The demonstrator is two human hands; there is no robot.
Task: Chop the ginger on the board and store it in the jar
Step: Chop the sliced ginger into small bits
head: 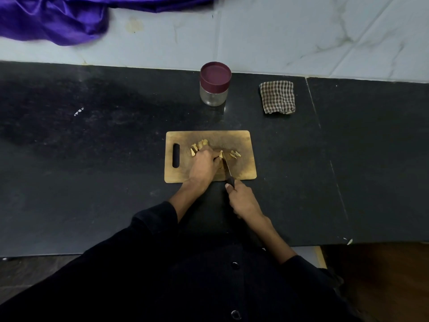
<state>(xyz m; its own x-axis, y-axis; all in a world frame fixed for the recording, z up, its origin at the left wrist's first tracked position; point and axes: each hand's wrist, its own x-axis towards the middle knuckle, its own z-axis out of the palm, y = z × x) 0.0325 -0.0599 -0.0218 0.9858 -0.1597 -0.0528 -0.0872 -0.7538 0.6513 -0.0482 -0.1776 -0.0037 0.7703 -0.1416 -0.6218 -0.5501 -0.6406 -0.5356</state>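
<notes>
Head view: ginger [220, 154] on board [241, 168], centre of surface.
Left hand [204, 165]: grip pinching ginger piece.
Right hand [243, 201]: grip wrapped round knife [227, 168] handle.
Handling: ginger probably light, firm, small pcs may slip; hold close to blade w/ care.
Jar [214, 86]: lid on, behind board.

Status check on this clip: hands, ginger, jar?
Left hand pinning ginger piece on board; right hand gripping knife, cutting. Jar lidded, empty. Nothing blocking.
</notes>
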